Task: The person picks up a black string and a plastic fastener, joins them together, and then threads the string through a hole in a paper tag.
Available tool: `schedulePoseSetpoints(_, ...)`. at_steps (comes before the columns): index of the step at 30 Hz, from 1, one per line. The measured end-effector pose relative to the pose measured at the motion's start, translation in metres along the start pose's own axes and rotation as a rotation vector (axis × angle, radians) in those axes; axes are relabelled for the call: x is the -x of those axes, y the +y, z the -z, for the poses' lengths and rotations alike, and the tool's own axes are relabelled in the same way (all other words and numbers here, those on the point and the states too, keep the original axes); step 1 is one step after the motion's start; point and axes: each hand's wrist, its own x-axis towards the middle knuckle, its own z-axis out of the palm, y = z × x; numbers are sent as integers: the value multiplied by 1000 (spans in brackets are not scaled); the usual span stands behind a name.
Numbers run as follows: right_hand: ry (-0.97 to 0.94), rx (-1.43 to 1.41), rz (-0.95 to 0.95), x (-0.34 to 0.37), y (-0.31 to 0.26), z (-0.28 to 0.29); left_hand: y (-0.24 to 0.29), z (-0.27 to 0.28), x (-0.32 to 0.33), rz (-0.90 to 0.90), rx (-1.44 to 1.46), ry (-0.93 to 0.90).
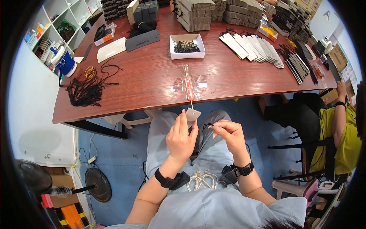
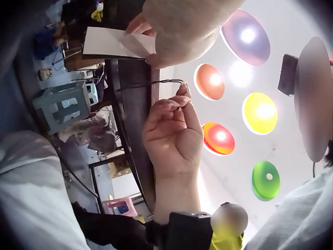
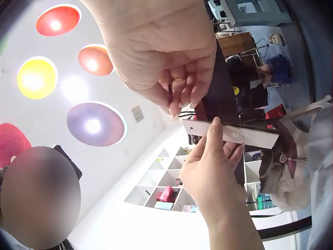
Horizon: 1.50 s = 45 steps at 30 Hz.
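My left hand (image 1: 179, 140) grips a pale hang tag (image 1: 193, 115) between thumb and fingers, just beyond the table's front edge. A small hole shows near the tag's end. In the right wrist view, faint lettering marks the tag's face (image 3: 252, 137). To its right, my right hand (image 1: 231, 136) pinches a thin black cord (image 1: 206, 125) between thumb and fingertips. The left wrist view shows the doubled cord (image 2: 156, 82) reaching out from those fingertips. A red-handled tool (image 1: 188, 91) lies under clear tape on the table, its thin metal shaft pointing at the tag.
On the red-brown table (image 1: 145, 84) stands a white box (image 1: 187, 55) of small black pieces. A bundle of black cords (image 1: 84, 91) lies left, a fanned row of pale tags (image 1: 253, 47) right. Tag stacks (image 1: 194, 15) line the back. Another person (image 1: 335, 133) sits at right.
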Motion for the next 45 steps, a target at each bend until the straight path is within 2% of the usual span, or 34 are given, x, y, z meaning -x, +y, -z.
schedulePoseSetpoints(5,-28,30,-17,-9,-9,-8,-4,-6,-3,-13,-58,11)
schedulePoseSetpoints(7,-138,29,-3,-16,-11,-13,-5,-6,-4,-21,-81,8)
schedulePoseSetpoints(12,-212,-19,29,-34,-23,-23,-4,1,-7,-3,-6,-56)
schedulePoseSetpoints(15,-168,50,41,-43,-25,-23,-7,-4,-4,3,-5,-34)
schedulePoseSetpoints(19,-83,-5,-27,-47,-22,-26,-7,-4,-4,15,8,-22)
schedulePoseSetpoints(38,-115,24,39,-49,-22,-27,-7,-1,-5,1,33,-62)
schedulePoseSetpoints(45,134,11,105,-44,-19,-2,-6,-5,-7,26,28,21)
